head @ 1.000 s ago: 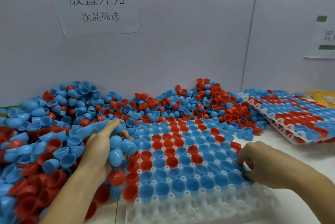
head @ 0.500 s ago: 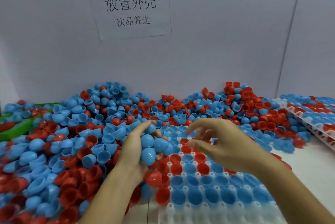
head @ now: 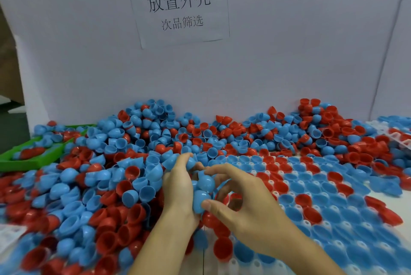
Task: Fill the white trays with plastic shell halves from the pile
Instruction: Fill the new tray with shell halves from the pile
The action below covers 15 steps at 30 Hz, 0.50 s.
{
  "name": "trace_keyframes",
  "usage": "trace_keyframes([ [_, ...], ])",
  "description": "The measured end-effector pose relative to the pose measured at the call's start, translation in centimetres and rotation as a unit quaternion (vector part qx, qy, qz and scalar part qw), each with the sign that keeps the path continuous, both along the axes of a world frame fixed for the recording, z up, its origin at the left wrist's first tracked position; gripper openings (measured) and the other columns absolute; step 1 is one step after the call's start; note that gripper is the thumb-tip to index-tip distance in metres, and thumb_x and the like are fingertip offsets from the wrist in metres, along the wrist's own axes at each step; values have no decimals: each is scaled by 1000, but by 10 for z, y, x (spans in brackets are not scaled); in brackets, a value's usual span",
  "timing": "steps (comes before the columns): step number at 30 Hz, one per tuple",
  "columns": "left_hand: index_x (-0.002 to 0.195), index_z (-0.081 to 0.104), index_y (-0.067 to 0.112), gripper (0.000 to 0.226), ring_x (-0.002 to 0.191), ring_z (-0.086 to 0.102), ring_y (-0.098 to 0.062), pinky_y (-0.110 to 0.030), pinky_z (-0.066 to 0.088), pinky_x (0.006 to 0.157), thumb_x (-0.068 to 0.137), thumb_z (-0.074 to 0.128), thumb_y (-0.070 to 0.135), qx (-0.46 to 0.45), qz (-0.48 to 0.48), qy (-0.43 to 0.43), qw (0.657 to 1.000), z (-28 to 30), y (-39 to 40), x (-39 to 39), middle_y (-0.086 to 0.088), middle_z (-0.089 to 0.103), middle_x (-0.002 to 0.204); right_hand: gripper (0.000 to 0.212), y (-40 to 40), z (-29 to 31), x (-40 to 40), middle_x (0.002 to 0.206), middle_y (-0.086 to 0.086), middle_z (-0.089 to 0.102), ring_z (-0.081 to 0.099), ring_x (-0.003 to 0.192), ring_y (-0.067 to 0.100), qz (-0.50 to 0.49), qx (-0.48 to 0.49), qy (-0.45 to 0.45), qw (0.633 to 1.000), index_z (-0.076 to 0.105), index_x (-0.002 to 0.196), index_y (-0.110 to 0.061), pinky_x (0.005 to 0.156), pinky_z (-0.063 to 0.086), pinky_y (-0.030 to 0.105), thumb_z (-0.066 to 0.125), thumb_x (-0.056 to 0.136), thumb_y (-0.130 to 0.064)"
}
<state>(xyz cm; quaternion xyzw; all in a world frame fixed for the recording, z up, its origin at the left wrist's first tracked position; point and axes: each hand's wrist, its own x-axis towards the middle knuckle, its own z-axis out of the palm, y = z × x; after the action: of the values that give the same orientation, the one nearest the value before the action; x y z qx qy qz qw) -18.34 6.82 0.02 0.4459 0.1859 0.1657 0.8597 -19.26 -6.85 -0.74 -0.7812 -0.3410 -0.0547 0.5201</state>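
A big pile of red and blue plastic shell halves [head: 138, 163] covers the left and back of the table. A white tray [head: 278, 173] lies at centre right, most of its cups filled with blue and red halves. My left hand [head: 178, 185] cups a handful of blue shell halves [head: 205, 182] at the pile's edge beside the tray. My right hand [head: 242, 203] has reached across and pinches one of those blue halves [head: 200, 201] between thumb and fingers.
A green bin [head: 29, 161] with a few shells sits at far left. A second filled white tray [head: 398, 136] lies at far right. A white wall with a paper sign [head: 178, 5] stands right behind the pile.
My right hand came from the tray's right side over to my left hand and took hold of a blue half there. The view swung left and closer.
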Motion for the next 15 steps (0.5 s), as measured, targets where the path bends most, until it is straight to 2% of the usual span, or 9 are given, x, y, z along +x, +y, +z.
trace_keyframes([
  [3, 73, 54, 8, 24, 58, 59, -22, -34, 53, 57, 91, 62, 23, 12, 15, -2, 1000, 0, -4, -1, -5, 59, 67, 36, 0, 1, -4, 100, -16, 67, 68, 85, 10, 26, 41, 46, 998, 62, 109, -42, 73, 56, 24, 78, 82, -23],
  [5, 65, 57, 12, 28, 57, 58, -23, -37, 52, 60, 90, 64, 23, 25, 18, -6, 1000, 0, -7, -2, -5, 59, 64, 37, 0, 1, -7, 101, -14, 70, 70, 91, 11, 45, 69, 70, 994, 63, 109, -44, 81, 58, 28, 76, 85, -19],
  [8, 49, 62, 24, 42, 61, 63, -24, -45, 56, 66, 90, 65, 23, 75, 37, -17, 996, 3, -8, -4, 0, 63, 59, 40, 0, 2, -9, 101, -10, 71, 69, 93, 13, 57, 102, 84, 990, 63, 109, -45, 82, 58, 28, 74, 87, -15],
  [10, 52, 66, 30, 41, 65, 66, -21, -46, 58, 70, 92, 64, 24, 117, 53, -23, 991, 5, -9, -5, 3, 66, 60, 42, -1, 3, -8, 100, -11, 71, 69, 93, 12, 34, 132, 80, 987, 61, 110, -47, 79, 57, 25, 75, 86, -15],
  [12, 56, 66, 32, 39, 57, 65, -15, -39, 56, 58, 94, 61, 23, 152, 46, -31, 987, 8, -9, -7, 2, 66, 60, 41, -4, 4, -4, 100, -14, 69, 68, 92, 10, -15, 155, 62, 986, 60, 109, -46, 75, 57, 23, 76, 85, -17],
  [15, 61, 64, 28, 38, 50, 60, -16, -28, 43, 38, 97, 54, 17, 193, 6, -52, 980, 9, -8, -10, -5, 63, 58, 38, -12, 6, 2, 99, -18, 65, 66, 93, 8, -85, 161, 18, 983, 60, 108, -40, 68, 58, 26, 74, 86, -13],
])
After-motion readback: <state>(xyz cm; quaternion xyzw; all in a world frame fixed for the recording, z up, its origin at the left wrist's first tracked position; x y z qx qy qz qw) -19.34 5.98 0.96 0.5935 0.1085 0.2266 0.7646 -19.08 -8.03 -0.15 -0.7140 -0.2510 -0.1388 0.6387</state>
